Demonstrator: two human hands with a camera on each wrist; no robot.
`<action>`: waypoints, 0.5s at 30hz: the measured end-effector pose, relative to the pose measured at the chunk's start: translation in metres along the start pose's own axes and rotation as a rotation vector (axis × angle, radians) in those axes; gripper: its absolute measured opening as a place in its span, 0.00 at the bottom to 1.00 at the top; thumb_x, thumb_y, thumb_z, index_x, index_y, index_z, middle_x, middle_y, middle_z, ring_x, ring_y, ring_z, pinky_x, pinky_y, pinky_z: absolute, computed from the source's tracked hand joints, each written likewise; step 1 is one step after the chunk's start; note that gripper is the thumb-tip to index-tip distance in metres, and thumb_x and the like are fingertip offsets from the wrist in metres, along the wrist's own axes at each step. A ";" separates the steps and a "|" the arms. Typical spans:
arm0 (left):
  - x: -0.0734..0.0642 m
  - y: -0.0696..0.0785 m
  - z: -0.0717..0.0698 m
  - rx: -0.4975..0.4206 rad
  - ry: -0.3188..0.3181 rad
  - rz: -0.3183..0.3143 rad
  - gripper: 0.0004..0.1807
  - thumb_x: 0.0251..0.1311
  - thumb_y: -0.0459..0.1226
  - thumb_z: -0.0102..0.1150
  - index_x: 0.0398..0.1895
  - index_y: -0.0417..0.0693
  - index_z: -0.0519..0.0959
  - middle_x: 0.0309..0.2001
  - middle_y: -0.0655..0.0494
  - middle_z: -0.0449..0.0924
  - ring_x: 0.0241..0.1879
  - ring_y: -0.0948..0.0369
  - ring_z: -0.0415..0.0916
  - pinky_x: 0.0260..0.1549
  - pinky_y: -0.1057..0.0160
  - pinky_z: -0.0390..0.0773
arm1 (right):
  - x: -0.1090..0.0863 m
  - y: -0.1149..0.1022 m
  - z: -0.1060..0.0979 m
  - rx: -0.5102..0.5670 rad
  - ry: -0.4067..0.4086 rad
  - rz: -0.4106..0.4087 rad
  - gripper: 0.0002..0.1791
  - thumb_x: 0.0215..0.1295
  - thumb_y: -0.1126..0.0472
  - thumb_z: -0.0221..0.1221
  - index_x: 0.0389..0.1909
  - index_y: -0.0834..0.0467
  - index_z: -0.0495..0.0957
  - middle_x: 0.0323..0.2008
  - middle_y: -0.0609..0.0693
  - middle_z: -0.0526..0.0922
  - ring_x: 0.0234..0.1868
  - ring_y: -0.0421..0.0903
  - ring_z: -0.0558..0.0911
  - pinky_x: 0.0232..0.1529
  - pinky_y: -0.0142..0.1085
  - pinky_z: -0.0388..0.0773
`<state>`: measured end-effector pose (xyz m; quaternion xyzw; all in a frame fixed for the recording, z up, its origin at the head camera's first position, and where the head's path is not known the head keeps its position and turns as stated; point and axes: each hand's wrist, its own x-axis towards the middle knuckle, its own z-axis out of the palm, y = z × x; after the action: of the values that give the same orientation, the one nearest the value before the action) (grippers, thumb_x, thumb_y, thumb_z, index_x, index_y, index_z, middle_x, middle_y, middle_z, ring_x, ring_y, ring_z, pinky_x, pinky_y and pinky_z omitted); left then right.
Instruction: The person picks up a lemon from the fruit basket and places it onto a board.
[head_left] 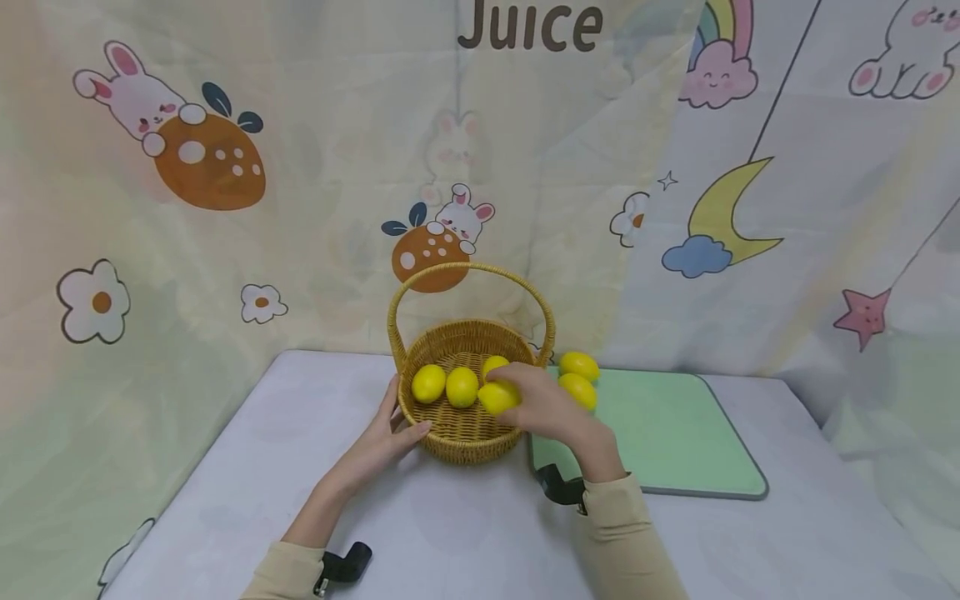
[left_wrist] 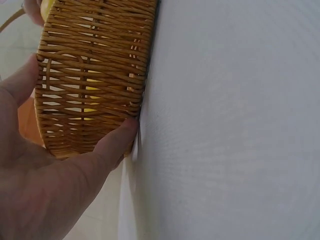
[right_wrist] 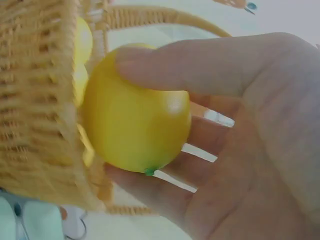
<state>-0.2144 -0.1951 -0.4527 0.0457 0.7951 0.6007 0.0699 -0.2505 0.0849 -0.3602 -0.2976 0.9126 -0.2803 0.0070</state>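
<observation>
A round wicker basket (head_left: 468, 450) with a tall arched handle stands on the table. My left hand (head_left: 382, 437) holds its left side; in the left wrist view the thumb and fingers spread around the woven wall (left_wrist: 95, 75). My right hand (head_left: 543, 404) grips a yellow lemon (head_left: 497, 397) over the basket's right part. Close up, the right wrist view has this lemon (right_wrist: 135, 110) between thumb and fingers, beside the basket rim. Inside the basket are a left lemon (head_left: 428, 383), a middle lemon (head_left: 462, 387) and a partly hidden lemon (head_left: 494, 363).
To the right lies a green cutting board (head_left: 675, 442) with a grey edge. At its back left corner are a rear lemon (head_left: 579, 366) and a front lemon (head_left: 579, 390). A white cloth covers the table (head_left: 465, 533), and a printed curtain (head_left: 337, 167) hangs behind.
</observation>
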 end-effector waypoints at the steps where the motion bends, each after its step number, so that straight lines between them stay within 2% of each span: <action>1: 0.000 0.000 0.000 -0.004 -0.001 0.002 0.56 0.63 0.55 0.61 0.76 0.80 0.26 0.80 0.64 0.23 0.80 0.42 0.36 0.73 0.35 0.51 | -0.002 0.001 -0.003 0.000 0.007 0.007 0.29 0.53 0.64 0.70 0.60 0.53 0.79 0.59 0.48 0.81 0.59 0.48 0.78 0.62 0.48 0.75; 8: 0.000 0.003 0.000 -0.007 -0.011 0.021 0.55 0.65 0.54 0.60 0.77 0.78 0.26 0.80 0.65 0.21 0.80 0.41 0.33 0.73 0.37 0.52 | -0.015 0.006 -0.022 -0.027 0.042 0.072 0.30 0.52 0.63 0.68 0.60 0.53 0.79 0.57 0.47 0.82 0.53 0.47 0.79 0.56 0.46 0.77; 11: 0.000 0.004 0.001 -0.007 -0.016 0.023 0.55 0.65 0.53 0.60 0.77 0.79 0.26 0.80 0.65 0.22 0.80 0.40 0.32 0.73 0.35 0.52 | -0.020 0.009 -0.028 -0.019 0.032 0.084 0.29 0.52 0.63 0.68 0.59 0.55 0.79 0.55 0.48 0.83 0.51 0.47 0.78 0.54 0.45 0.78; 15: -0.001 0.004 0.002 -0.004 -0.017 0.021 0.54 0.65 0.53 0.60 0.76 0.80 0.26 0.80 0.64 0.21 0.79 0.40 0.32 0.73 0.35 0.52 | -0.025 0.019 -0.035 -0.020 -0.001 0.095 0.26 0.52 0.65 0.68 0.55 0.56 0.80 0.48 0.48 0.83 0.44 0.46 0.76 0.44 0.40 0.77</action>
<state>-0.2135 -0.1928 -0.4496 0.0589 0.7927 0.6027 0.0704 -0.2465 0.1291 -0.3439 -0.2541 0.9285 -0.2703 0.0180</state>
